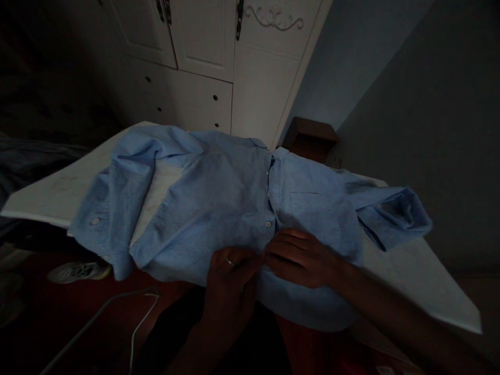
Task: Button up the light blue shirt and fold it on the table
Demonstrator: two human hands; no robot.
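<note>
A light blue button-up shirt lies spread front side up over a white board, with its sleeves out to both sides. My left hand, with a ring on one finger, is closed on the front edge of the shirt near the hem. Just to its right, my right hand is closed on the same front edge, and the fingertips of both hands meet. A white button shows just above my hands. Whatever sits between my fingertips is hidden.
Behind the board stands a white cabinet with dark handles. A small brown box-like shelf is by the wall. On the red floor at left are a shoe and a white cable.
</note>
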